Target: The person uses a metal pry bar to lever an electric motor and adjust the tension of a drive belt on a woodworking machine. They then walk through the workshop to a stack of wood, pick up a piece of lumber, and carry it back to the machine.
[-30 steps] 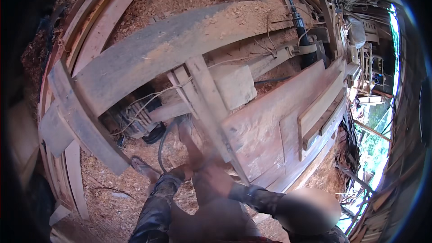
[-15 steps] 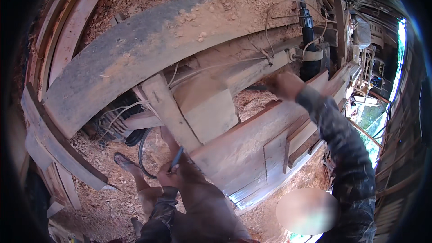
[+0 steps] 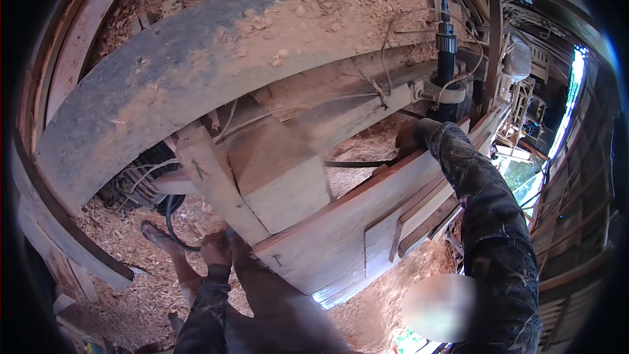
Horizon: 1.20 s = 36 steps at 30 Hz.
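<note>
At right of centre, the right hand (image 3: pixel 407 139) seems to reach over the wide reddish-brown wooden board (image 3: pixel 334 239), probably needing finger room next, its opening hidden; lower left, the left hand (image 3: pixel 216 249) is curled, both holds unclear

- Left hand (image 3: pixel 216 249): low, curled into a fist; left forearm (image 3: pixel 204 305) angled forward.
- Right arm (image 3: pixel 488 203): stretched far forward; right hand (image 3: pixel 407 139) turned inward, its grip indistinct to me.
</note>
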{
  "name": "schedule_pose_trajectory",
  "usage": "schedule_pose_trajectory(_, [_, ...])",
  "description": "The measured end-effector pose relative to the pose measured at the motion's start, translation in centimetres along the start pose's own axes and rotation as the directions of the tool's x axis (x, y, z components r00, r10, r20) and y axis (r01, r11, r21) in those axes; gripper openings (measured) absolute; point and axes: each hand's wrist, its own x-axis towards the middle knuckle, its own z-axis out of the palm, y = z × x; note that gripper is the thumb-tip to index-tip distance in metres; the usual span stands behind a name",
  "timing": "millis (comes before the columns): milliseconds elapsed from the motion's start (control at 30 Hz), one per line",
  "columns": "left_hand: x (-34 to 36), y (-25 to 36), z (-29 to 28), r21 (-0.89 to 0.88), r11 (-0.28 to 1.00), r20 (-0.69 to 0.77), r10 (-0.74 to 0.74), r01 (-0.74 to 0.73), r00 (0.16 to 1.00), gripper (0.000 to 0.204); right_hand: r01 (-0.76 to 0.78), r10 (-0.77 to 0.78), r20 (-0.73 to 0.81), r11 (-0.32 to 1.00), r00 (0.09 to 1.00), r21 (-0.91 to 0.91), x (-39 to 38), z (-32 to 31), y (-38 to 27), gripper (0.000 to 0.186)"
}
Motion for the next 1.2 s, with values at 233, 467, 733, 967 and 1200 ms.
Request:
schedule_pose_trajectory(233, [0.5, -2.0, 4.7, -0.027, 0.999, -0.055, 0.038, -0.040, 0.998, 0.018, -0.008, -0.019, 0.159, 0.985, 0.987, 0.173, 4.4, -3.0, -1.1, 0.083])
schedule_pose_trajectory(467, [0.2, -1.2, 3.1, -0.111, 0.994, -0.083, -0.016, 0.006, 0.996, 0.026, -0.127, -0.189, 0.621, 0.895, 0.761, 0.428, 11.3, -0.3, -3.1, 0.052])
schedule_pose_trajectory(733, [5.5, 2.6, 2.6, 0.074, 0.995, 0.118, 0.051, -0.060, 0.992, 0.034, 0.609, -0.616, 0.013, 0.782, 0.787, 0.133, 8.8, 3.5, -0.3, 0.030])
schedule_pose_trajectory(967, [6.0, 1.0, 5.8, 0.023, 1.000, 0.146, 0.005, -0.008, 0.989, 0.034, 0.179, -0.059, -0.290, 0.896, 0.955, 0.406, -4.3, -0.6, -0.1, 0.032])
schedule_pose_trajectory(1200, [5.8, 0.1, 5.3, 0.030, 0.999, 0.132, -0.035, 0.031, 0.991, 0.033, 0.507, 0.172, -0.759, 0.650, 0.628, 0.567, -5.2, 1.3, -0.7, 0.023])
